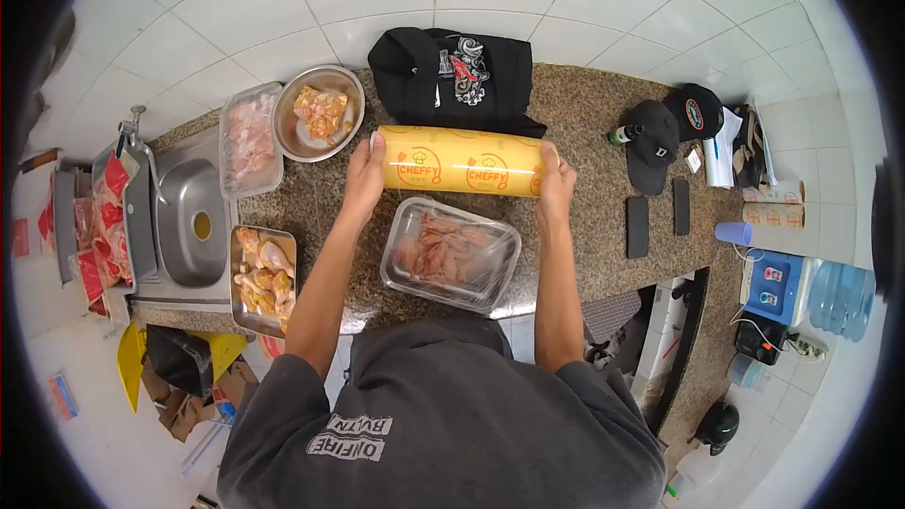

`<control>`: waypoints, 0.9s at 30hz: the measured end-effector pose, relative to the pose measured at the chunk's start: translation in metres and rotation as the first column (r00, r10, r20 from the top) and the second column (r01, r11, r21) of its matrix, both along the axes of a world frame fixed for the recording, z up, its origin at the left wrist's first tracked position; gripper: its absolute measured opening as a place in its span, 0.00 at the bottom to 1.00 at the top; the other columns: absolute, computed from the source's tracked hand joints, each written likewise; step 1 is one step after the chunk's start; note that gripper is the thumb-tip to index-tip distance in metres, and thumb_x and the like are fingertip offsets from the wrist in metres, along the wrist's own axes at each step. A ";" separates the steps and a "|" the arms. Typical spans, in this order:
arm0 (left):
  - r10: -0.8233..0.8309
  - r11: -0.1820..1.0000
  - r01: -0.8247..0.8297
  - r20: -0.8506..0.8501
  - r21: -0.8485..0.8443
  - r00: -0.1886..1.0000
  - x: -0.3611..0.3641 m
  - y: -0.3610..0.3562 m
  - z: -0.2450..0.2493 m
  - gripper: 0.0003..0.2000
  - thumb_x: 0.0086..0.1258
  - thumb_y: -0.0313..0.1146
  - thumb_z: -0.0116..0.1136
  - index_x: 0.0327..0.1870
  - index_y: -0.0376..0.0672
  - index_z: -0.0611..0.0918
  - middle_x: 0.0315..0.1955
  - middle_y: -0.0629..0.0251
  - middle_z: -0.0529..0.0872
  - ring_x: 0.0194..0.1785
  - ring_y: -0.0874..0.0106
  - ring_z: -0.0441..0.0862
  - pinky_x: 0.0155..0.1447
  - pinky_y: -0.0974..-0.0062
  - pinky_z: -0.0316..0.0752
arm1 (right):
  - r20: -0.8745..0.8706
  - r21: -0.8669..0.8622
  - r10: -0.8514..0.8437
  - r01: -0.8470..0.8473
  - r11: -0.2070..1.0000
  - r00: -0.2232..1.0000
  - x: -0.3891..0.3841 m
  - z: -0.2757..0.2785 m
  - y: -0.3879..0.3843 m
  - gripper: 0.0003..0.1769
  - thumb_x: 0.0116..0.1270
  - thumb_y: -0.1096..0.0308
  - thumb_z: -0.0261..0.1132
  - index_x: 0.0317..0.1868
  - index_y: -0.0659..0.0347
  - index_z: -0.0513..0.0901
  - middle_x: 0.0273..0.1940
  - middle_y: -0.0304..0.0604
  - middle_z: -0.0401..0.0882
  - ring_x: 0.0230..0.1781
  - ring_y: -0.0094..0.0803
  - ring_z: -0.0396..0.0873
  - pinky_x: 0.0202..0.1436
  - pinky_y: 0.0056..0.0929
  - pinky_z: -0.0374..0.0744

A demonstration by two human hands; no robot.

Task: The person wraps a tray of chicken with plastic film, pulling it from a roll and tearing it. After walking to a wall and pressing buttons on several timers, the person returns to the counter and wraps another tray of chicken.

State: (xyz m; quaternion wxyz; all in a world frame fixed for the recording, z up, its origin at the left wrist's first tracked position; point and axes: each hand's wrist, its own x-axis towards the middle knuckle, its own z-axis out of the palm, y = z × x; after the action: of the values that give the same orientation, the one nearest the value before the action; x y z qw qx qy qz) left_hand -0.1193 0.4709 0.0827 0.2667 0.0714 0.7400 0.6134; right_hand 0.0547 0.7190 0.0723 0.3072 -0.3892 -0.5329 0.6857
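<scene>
Between my two hands is a large yellow roll of cling film [462, 162] printed with "CHEFFY", held level above the granite counter. My left hand [365, 170] grips its left end, and my right hand [556, 179] grips its right end. Just below the roll sits a clear plastic tray of raw meat strips [443, 250], with shiny film over it. Left of my left forearm is a metal tray of chicken pieces [264, 273]. Up and to the left stands a steel bowl [318, 146] with seasoned chicken, beside a clear plastic tub of pale raw meat [253, 141].
A steel sink [193, 217] lies at the left, with a grey crate of red packages [111, 226] beyond it. Folded black clothing [452, 80] rests against the tiled wall. Caps [650, 146], two dark phones [637, 226] and a blue water dispenser [778, 287] are on the right.
</scene>
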 end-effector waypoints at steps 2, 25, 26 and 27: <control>-0.015 0.999 0.015 0.006 0.051 1.000 0.011 -0.012 0.026 0.26 0.82 0.50 0.40 0.58 0.31 0.76 0.50 0.53 0.81 0.54 0.67 0.77 0.62 0.70 0.67 | -0.036 0.002 0.022 -0.022 1.000 0.999 0.012 0.021 -0.008 0.18 0.75 0.60 0.60 0.39 0.70 0.83 0.34 0.41 0.84 0.31 0.21 0.79 0.35 0.23 0.77; -0.974 0.212 0.511 -0.220 -0.833 0.045 0.156 -0.002 -0.029 0.59 0.41 0.58 0.74 0.73 0.32 0.59 0.71 0.40 0.61 0.79 0.49 0.50 0.79 0.49 0.44 | -0.068 -0.026 -0.077 0.075 0.997 0.995 0.080 0.078 -0.103 0.23 0.77 0.55 0.57 0.42 0.73 0.83 0.39 0.47 0.85 0.37 0.28 0.83 0.41 0.29 0.81; -0.974 0.210 0.516 -0.222 -0.830 0.038 0.156 -0.005 -0.029 0.59 0.41 0.58 0.74 0.73 0.32 0.59 0.71 0.40 0.61 0.79 0.49 0.50 0.79 0.49 0.44 | -0.041 -0.064 -0.079 0.077 0.995 0.996 0.091 0.074 -0.111 0.23 0.77 0.55 0.57 0.42 0.72 0.82 0.39 0.47 0.84 0.37 0.29 0.83 0.42 0.30 0.81; -0.843 0.511 0.490 -0.524 -0.706 0.124 0.155 -0.008 -0.030 0.53 0.47 0.55 0.71 0.72 0.33 0.61 0.71 0.40 0.62 0.78 0.48 0.52 0.79 0.48 0.45 | -0.016 -0.098 -0.078 0.076 0.992 0.997 0.103 0.073 -0.119 0.23 0.77 0.55 0.57 0.43 0.72 0.82 0.40 0.47 0.84 0.38 0.30 0.83 0.42 0.31 0.81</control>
State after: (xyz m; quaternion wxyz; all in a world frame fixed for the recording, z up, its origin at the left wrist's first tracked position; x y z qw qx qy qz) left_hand 0.0352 0.4629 0.0532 0.1353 0.6346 0.7455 0.1527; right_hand 0.1574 0.5995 0.1453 0.3192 -0.4171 -0.4806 0.7023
